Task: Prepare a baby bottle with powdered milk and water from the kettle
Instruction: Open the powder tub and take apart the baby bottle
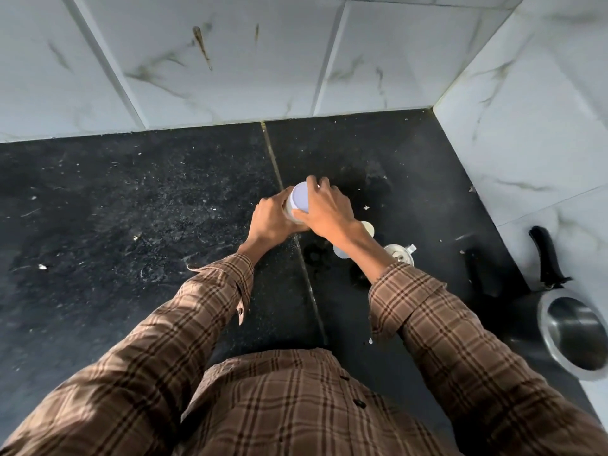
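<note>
The powdered-milk container (300,202), a small white tub with a pale lid, is standing on the dark stone table (131,205) near the middle seam, held between both hands. Going down in size: the steel pot (574,334) with a black handle is sitting at the table's right edge, and small bottle parts (399,253) are lying partly hidden under the right forearm. The left hand (271,217) is wrapping the tub's side, bracing it; the right hand (327,209) is curling over the lid from above, fingers gripping the rim. If the lid gives suddenly, the tub is likely to tip and spill powder, and the right forearm may knock the parts beneath it.
</note>
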